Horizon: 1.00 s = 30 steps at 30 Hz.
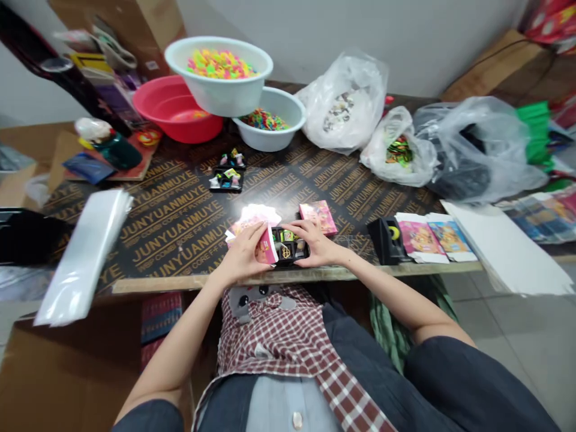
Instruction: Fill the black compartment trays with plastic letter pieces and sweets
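My left hand [245, 251] is closed around a pink printed box [267, 246] near the table's front edge. Against the box's right end sits a black compartment tray [291, 251] with small items in its sections, one of them gold-coloured. My right hand [317, 245] grips that tray at its right end, thumb in front and fingers behind. Whether the tray's left end is inside the box I cannot tell. Behind my left hand lie pale, glare-washed box pieces [258, 214]. Another pink box [318, 216] lies just beyond my right hand. Farther back are two filled black trays [226, 180].
Along the back stand a red basin [177, 111], two pale basins [218, 90] of small colourful pieces, and plastic bags [344, 102]. Clear plastic sleeves [83, 258] lie left. On the right are a black tray stack [387, 240], flat printed boxes [423, 237] and white sheets [508, 249].
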Tool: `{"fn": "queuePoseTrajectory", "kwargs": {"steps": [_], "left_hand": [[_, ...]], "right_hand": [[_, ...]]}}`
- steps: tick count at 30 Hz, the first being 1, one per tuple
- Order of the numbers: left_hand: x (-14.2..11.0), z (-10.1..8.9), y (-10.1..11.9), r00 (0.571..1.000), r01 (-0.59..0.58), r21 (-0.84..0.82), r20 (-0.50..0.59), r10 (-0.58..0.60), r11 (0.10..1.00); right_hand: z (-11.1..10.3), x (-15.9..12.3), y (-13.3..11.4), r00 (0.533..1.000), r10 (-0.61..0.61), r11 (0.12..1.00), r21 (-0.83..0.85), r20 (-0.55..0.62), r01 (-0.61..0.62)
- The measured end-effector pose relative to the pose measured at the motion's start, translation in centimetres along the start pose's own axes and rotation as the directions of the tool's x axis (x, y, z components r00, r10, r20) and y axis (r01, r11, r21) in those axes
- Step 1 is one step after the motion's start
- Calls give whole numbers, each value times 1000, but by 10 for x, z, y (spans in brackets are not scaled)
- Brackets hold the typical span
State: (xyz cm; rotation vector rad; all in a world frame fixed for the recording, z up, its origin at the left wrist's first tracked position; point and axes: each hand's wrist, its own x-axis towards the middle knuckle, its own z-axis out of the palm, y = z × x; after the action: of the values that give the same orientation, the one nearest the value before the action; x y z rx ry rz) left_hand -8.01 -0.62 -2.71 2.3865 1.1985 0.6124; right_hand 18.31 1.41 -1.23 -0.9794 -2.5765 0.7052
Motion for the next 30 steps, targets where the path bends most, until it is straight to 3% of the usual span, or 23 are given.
{"fn": "queuePoseTrajectory", "kwargs": {"steps": [5, 10, 19, 25, 28, 30], "left_hand": [[18, 24, 29, 986, -107, 28, 130, 102, 994], [35, 38, 44, 972, -148, 42, 190, 137, 988], [50, 43, 57, 969, -203, 124, 170, 180, 971], [49, 43, 56, 988, -124, 133, 109, 110, 983], [49, 40, 51, 998, -56, 138, 30, 52, 989], [48, 38, 49, 999, -31, 141, -3, 32, 990]], "right_hand": [[-3, -37, 7, 999, 36, 999, -9, 23, -36], [-8, -53, 12, 998, 64, 997, 36, -9, -64], [-10, -50, 16, 996, 9, 995, 102, -94, 1], [-2, -47, 22, 984, -9, 977, 208, -180, 47], [5, -50, 23, 926, 150, 940, 339, -347, -25], [14, -49, 20, 826, 313, 874, 483, -469, -56]]}}
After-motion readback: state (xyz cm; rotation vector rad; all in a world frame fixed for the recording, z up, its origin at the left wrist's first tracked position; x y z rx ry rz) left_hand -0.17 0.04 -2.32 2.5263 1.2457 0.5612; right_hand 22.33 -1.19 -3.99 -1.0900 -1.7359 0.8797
